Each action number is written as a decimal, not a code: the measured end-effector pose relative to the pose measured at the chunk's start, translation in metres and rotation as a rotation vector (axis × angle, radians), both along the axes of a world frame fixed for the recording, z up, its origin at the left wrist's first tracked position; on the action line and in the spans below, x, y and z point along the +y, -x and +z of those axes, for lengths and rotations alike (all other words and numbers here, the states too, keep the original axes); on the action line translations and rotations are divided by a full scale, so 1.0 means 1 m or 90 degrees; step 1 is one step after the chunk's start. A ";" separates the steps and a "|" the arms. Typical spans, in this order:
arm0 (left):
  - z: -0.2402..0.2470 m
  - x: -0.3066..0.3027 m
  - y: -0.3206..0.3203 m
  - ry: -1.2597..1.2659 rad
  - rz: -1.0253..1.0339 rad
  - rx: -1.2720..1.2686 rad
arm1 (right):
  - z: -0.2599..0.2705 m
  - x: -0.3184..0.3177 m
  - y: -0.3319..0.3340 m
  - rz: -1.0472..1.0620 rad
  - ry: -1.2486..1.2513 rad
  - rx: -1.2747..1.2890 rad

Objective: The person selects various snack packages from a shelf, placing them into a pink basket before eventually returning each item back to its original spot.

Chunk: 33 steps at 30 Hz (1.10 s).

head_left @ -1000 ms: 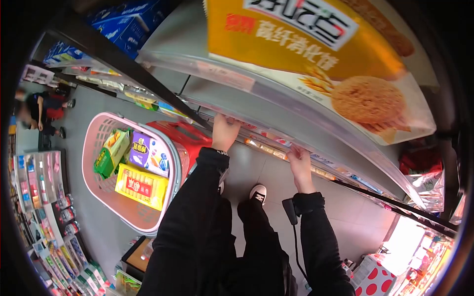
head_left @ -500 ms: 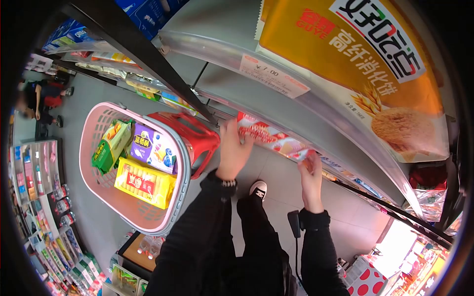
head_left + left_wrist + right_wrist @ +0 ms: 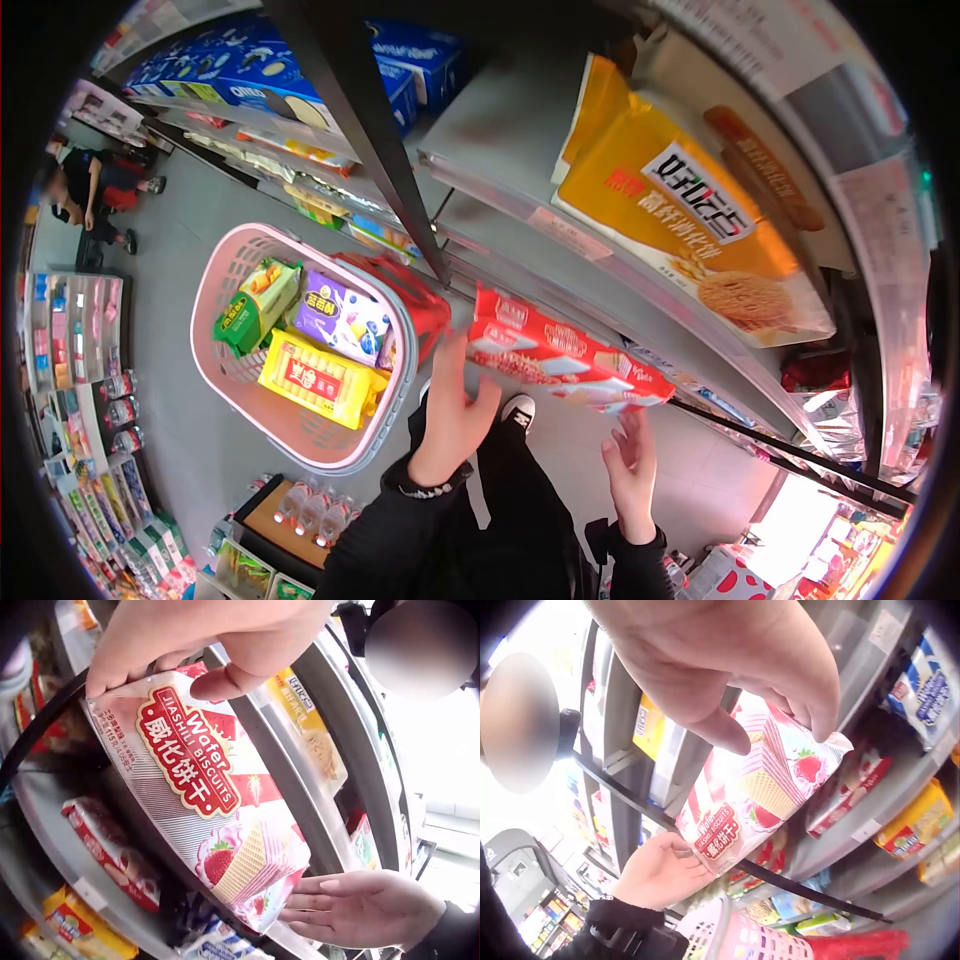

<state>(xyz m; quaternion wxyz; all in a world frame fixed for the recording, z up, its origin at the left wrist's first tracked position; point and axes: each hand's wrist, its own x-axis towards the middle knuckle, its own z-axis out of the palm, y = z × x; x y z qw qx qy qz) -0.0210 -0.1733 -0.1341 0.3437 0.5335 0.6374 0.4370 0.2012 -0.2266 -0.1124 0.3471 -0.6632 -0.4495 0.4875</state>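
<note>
A red and pink pack of strawberry wafer biscuits (image 3: 565, 350) is out in front of the shelf, supported between both hands. In the head view my left hand (image 3: 450, 415) has its fingers along the left end, thumb spread away. My right hand (image 3: 632, 470) touches the right end from below with fairly straight fingers, palm turned inward. The left wrist view shows the printed front of the wafer pack (image 3: 225, 787), with the left fingertips at its upper edge and the right hand's open palm (image 3: 360, 907) beside the far end.
A pink basket (image 3: 240, 385) to the left holds green, purple and yellow snack packs. Shelves rise ahead, with a yellow biscuit bag (image 3: 690, 210) and blue Oreo boxes (image 3: 250, 90). A black shelf post (image 3: 370, 150) stands between sections. Bottles (image 3: 310, 515) stand lower left; a person (image 3: 85, 200) is beyond.
The wafer pack, first hidden in the lower shelf, has come out towards me, held between both hands. The head view has shifted, showing more of the upper shelves.
</note>
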 end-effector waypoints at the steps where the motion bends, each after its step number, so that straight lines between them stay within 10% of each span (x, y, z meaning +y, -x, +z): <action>1: 0.008 0.013 0.003 -0.019 0.014 -0.066 | 0.004 0.008 0.004 0.001 -0.008 0.001; 14: -0.001 0.144 0.013 -0.191 -0.017 -0.196 | -0.009 0.139 0.021 -0.052 -0.231 0.037; 20: -0.031 0.174 0.016 -0.245 -0.020 -0.012 | -0.031 0.149 0.025 0.002 -0.177 0.014; 27: -0.016 0.169 0.017 -0.209 -0.105 -0.086 | -0.019 0.131 0.020 -0.007 -0.157 0.020; 33: -0.007 0.096 -0.009 -0.236 0.081 -0.015 | -0.018 0.074 0.022 0.038 -0.201 -0.046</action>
